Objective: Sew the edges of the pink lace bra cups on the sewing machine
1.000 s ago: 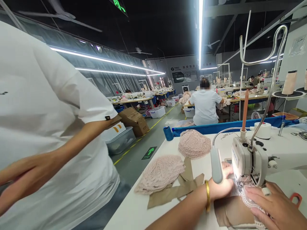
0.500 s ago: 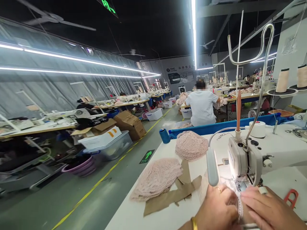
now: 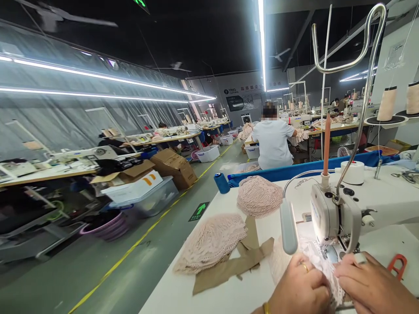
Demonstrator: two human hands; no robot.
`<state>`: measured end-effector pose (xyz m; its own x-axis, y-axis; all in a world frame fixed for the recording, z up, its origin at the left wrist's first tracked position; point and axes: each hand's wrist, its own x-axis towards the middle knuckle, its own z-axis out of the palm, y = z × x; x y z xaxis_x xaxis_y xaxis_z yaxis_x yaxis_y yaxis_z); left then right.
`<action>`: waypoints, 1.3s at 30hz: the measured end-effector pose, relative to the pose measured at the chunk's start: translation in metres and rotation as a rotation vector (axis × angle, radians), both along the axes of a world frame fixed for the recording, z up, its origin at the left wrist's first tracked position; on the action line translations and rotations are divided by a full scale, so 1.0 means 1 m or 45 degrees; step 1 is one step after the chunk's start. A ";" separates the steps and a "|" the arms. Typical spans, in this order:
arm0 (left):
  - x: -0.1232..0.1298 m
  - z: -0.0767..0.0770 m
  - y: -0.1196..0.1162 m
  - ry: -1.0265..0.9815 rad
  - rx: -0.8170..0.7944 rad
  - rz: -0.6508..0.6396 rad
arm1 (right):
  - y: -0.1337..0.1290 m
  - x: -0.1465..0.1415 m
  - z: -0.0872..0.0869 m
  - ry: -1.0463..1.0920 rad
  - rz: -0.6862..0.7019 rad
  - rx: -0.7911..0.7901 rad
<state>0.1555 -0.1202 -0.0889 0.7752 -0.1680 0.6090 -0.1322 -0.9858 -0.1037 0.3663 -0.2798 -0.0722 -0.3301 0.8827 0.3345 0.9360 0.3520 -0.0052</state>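
Under the head of a white sewing machine lies pale pink lace, lit by a lamp. My left hand, with a gold ring and bracelet, is closed on the lace just left of the needle area. At the right, my right hand has its fingers bent together on the lace edge, close to the presser area. The needle itself cannot be made out. Two stacks of pink lace pieces, a nearer one and a farther one, rest on the table left of the machine.
Brown fabric strips lie by the nearer stack. A blue thread cone stands at the table's far left corner. An orange-red tool is at the right. Beyond the blue cloth sits a person in white.
More lace shows bunched between my hands. My right hand's fingers, spread flatter before, are now bent and gathered. The camera view has shifted slightly.
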 end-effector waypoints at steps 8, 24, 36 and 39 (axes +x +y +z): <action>0.000 -0.004 -0.003 -0.058 0.039 0.055 | -0.001 -0.004 0.005 0.013 -0.042 0.111; 0.001 0.001 -0.005 -0.128 -0.081 0.028 | -0.001 -0.009 -0.013 0.119 -0.100 0.211; 0.001 -0.002 0.001 0.076 -0.162 0.158 | 0.007 0.002 0.001 0.016 -0.004 0.222; 0.002 0.003 0.002 0.103 -0.163 0.174 | 0.009 0.000 -0.001 -0.094 -0.016 0.268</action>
